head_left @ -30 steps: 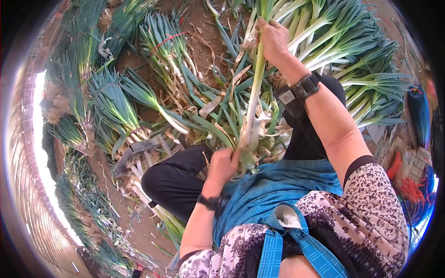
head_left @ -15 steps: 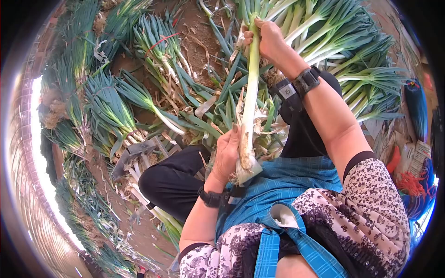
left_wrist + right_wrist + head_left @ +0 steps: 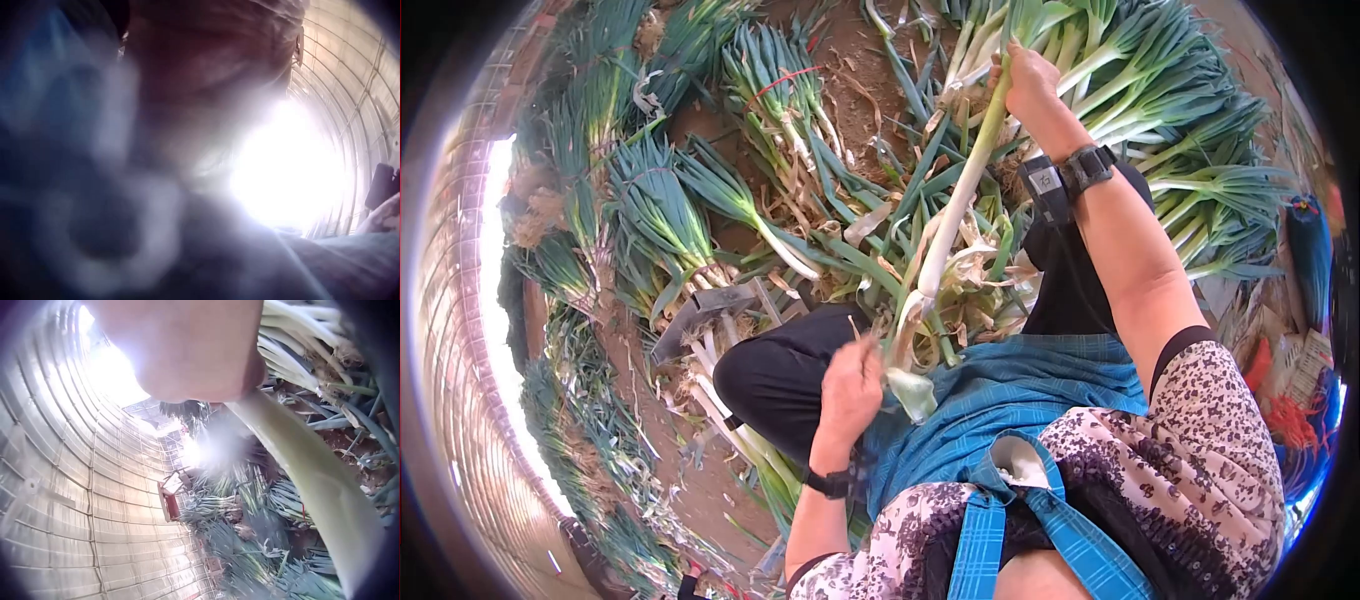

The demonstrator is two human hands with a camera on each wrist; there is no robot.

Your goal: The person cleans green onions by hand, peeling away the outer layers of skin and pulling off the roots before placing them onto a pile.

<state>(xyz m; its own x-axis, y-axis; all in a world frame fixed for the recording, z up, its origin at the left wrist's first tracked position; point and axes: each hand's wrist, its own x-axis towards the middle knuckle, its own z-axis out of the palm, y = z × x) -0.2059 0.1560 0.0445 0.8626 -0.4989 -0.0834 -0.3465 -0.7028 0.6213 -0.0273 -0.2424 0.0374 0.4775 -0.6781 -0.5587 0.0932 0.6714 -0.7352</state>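
Note:
A long green onion (image 3: 960, 195) with a white stalk slants over my lap, leaves up, root end down. My right hand (image 3: 1028, 82) grips it high up, near the green leaves. In the right wrist view my palm (image 3: 187, 350) fills the top and the pale stalk (image 3: 312, 481) runs away below it. My left hand (image 3: 850, 388) sits lower, over my knee, fingers curled, pinching a thin strip of outer skin (image 3: 905, 375) that trails from the root end. The left wrist view is blurred and shows only a bright greenhouse opening (image 3: 287, 169).
Piles of green onions (image 3: 1160, 110) lie on the soil at upper right, with tied bundles (image 3: 775, 95) and loose peelings (image 3: 880, 225) ahead. A grey metal tool (image 3: 705, 310) lies by my left knee. Red strings (image 3: 1285, 410) are at right. A blue apron (image 3: 1000, 390) covers my lap.
My left hand has come off the root end and drawn down toward my lap, pulling skin away. My right hand has shifted slightly right, so the stalk now slants.

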